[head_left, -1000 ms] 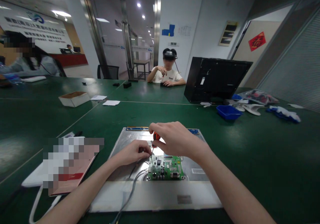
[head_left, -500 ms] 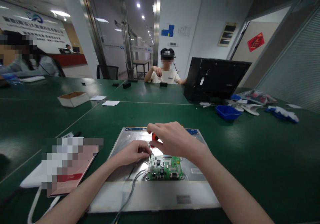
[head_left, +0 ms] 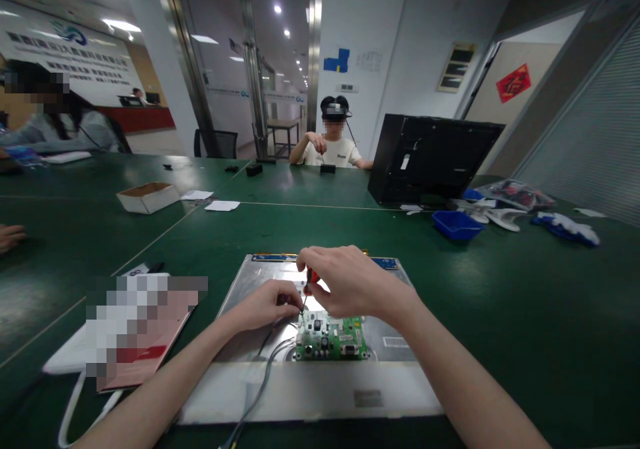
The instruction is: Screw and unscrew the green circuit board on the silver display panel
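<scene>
My right hand (head_left: 355, 282) is closed round the red-and-black handle of a screwdriver (head_left: 311, 278), which stands nearly upright. Its shaft reaches down to the upper left corner of a green circuit board (head_left: 333, 335). Beside the shaft's tip, my left hand (head_left: 267, 304) has its fingertips pinched together; what they hold, if anything, is hidden. The board lies on the metal back of a flat display panel (head_left: 275, 392) on the table. Grey cables (head_left: 265, 382) run from the board's left side over the panel's near edge.
A white device with a reddish sheet (head_left: 150, 342) lies left of the panel. Farther off are an open cardboard box (head_left: 149, 198), a blue tray (head_left: 457, 225), a black monitor (head_left: 435, 159) and gloves (head_left: 565, 227). A co-worker (head_left: 336, 145) sits opposite; another person's hand (head_left: 11, 237) rests at left.
Another person's hand has come into view at the left edge. My hands and the screwdriver keep nearly the same place on the board.
</scene>
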A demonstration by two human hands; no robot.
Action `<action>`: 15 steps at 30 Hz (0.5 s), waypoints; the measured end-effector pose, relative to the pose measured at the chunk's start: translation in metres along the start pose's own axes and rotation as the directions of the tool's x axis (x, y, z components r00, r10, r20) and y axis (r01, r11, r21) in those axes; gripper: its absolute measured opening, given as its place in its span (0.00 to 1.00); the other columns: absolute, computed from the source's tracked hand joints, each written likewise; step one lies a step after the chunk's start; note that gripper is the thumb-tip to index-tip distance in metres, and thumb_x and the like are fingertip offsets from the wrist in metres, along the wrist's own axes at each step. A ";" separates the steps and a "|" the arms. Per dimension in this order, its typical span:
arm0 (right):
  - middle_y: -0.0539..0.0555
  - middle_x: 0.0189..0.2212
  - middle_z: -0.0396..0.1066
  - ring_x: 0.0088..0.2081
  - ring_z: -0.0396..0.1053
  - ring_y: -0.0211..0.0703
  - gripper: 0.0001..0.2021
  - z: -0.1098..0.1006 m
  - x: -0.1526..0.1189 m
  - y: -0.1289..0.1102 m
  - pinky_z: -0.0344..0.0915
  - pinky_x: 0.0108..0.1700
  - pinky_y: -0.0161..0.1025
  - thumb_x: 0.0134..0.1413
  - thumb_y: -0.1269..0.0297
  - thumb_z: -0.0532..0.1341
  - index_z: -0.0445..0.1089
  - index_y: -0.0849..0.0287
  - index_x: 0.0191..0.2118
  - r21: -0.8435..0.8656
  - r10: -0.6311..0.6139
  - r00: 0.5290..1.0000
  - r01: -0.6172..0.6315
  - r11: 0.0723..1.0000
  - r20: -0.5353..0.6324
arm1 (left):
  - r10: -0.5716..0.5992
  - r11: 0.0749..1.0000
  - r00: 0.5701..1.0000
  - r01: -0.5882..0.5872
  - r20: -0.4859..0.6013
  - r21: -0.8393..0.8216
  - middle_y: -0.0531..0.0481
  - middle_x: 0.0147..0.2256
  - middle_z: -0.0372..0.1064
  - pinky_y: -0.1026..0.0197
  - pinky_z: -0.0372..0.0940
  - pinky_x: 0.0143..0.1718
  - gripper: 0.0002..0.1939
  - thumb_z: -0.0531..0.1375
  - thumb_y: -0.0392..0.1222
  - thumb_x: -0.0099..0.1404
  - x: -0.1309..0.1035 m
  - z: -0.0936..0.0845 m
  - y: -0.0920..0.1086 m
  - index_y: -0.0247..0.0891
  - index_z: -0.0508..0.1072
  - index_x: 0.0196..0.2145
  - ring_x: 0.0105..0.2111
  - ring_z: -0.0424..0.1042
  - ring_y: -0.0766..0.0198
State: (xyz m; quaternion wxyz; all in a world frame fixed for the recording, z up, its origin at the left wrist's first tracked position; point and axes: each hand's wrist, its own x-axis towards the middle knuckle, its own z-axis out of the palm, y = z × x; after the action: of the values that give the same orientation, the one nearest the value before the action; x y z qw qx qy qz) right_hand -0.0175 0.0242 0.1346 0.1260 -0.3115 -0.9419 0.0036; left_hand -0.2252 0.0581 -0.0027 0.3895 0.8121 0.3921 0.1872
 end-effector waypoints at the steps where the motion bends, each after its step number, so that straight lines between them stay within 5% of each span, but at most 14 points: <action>1: 0.53 0.36 0.72 0.29 0.63 0.37 0.09 0.000 0.001 0.000 0.44 0.25 0.37 0.53 0.67 0.53 0.62 0.59 0.41 -0.005 0.010 1.000 -0.010 1.000 -0.002 | -0.003 1.000 1.000 0.003 -0.002 -0.003 0.52 0.30 0.72 0.65 0.60 0.33 0.07 0.57 0.35 0.57 0.000 0.000 0.000 0.36 0.74 0.34 0.30 0.67 0.64; 8: 0.51 0.31 0.71 0.26 0.61 0.35 0.08 0.003 0.004 -0.001 0.42 0.24 0.37 0.60 0.59 0.52 0.62 0.58 0.38 -0.066 0.037 0.999 -0.038 0.997 -0.005 | 0.007 0.998 1.000 -0.008 -0.019 -0.066 0.53 0.28 0.71 0.65 0.60 0.31 0.06 0.58 0.33 0.56 -0.001 -0.001 0.007 0.35 0.74 0.33 0.28 0.67 0.65; 15: 0.53 0.36 0.70 0.28 0.62 0.36 0.07 -0.001 0.001 -0.002 0.45 0.25 0.37 0.53 0.67 0.54 0.62 0.60 0.39 -0.022 0.002 1.000 -0.002 1.000 -0.002 | 0.013 1.000 1.000 -0.013 -0.004 -0.017 0.52 0.30 0.72 0.65 0.61 0.32 0.07 0.57 0.34 0.57 0.000 -0.001 0.003 0.35 0.75 0.34 0.30 0.68 0.64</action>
State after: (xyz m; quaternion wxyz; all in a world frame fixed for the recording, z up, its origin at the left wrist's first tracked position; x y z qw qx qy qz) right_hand -0.0189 0.0228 0.1357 0.1236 -0.3138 -0.9414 -0.0071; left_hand -0.2245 0.0570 0.0001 0.3944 0.8108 0.3861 0.1948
